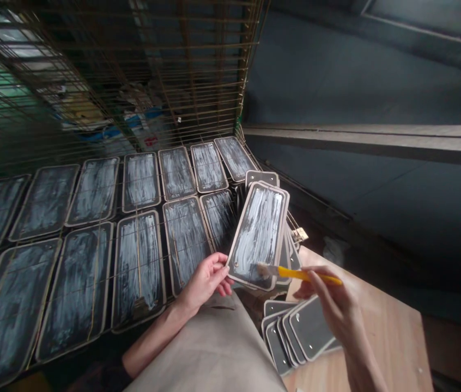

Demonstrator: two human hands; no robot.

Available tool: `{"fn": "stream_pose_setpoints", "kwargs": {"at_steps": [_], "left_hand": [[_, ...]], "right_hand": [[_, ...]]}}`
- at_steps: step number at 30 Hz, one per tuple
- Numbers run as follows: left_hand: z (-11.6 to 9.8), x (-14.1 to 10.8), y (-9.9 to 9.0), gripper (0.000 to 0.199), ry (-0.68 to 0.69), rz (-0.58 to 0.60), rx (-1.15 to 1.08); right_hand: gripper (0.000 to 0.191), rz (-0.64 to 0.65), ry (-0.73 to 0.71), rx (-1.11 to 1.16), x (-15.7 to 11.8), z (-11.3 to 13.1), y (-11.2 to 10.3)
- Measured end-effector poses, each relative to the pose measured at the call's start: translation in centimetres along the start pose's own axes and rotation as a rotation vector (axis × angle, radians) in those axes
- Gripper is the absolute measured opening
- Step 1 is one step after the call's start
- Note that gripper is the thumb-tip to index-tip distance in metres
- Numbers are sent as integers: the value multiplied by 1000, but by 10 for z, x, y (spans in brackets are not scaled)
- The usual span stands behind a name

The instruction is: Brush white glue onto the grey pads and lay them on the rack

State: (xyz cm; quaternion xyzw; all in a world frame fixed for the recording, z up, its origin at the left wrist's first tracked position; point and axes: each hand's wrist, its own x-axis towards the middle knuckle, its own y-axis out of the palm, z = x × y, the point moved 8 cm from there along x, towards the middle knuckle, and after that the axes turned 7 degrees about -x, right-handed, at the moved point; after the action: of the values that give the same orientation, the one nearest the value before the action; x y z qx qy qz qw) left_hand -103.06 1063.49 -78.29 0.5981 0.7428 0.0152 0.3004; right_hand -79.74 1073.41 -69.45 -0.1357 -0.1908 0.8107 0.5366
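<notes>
My left hand [208,280] pinches the lower left corner of a dark rectangular panel [257,234] with rounded corners and a pale border. Streaky white coating covers most of the panel's face, and a small metal stud shows near that corner. In my right hand [332,299] is a brush with a yellow handle [290,273]. Its bristles [264,269] meet the panel's lower part. More panels lie beneath the one being held. Below my right hand, a stack of uncoated grey panels [310,326] is fanned out.
Rows of white-streaked panels [138,264] lie on a wire rack to the left. A wire mesh frame [214,71] rises behind them. The stack rests on a wooden board [394,337] at the right. A dark wall with a pale ledge [369,140] stands behind.
</notes>
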Motion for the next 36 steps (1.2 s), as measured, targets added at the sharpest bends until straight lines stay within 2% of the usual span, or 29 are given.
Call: {"fn": "stream_pose_setpoints", "kwargs": {"at_steps": [3, 6, 12, 15, 18, 22, 24, 28, 32, 34, 36], "left_hand": [[-2, 1, 0, 35, -12, 4, 3], [-4, 1, 1, 34, -11, 11, 10], [-3, 0, 1, 34, -23, -7, 30], [-3, 0, 3, 34, -37, -2, 31], [-4, 0, 6, 35, -62, 9, 5], [-9, -1, 8, 37, -83, -12, -36], [-11, -1, 10, 36, -85, -4, -58], [-15, 1, 13, 34, -80, 0, -103], [-14, 4, 15, 32, -118, 29, -219], [-17, 5, 20, 30, -133, 97, -301], [-26, 5, 29, 27, -120, 179, -348]], "right_hand": [[25, -205, -80, -4, 23, 0, -14], [25, -314, -184, -43, 50, 11, -16], [24, -354, -332, -242, 110, 21, -8], [23, -332, -350, -328, 124, 15, 2], [20, -233, -368, -378, 112, 16, 18], [17, 60, -368, -261, 75, 26, 45], [17, 152, -321, -170, 64, 27, 52], [18, 78, -201, 84, 67, 15, 45], [17, 92, -94, 317, 68, 5, 40], [17, -64, -87, 429, 64, 6, 19], [18, -337, -129, 480, 56, 8, -11]]}}
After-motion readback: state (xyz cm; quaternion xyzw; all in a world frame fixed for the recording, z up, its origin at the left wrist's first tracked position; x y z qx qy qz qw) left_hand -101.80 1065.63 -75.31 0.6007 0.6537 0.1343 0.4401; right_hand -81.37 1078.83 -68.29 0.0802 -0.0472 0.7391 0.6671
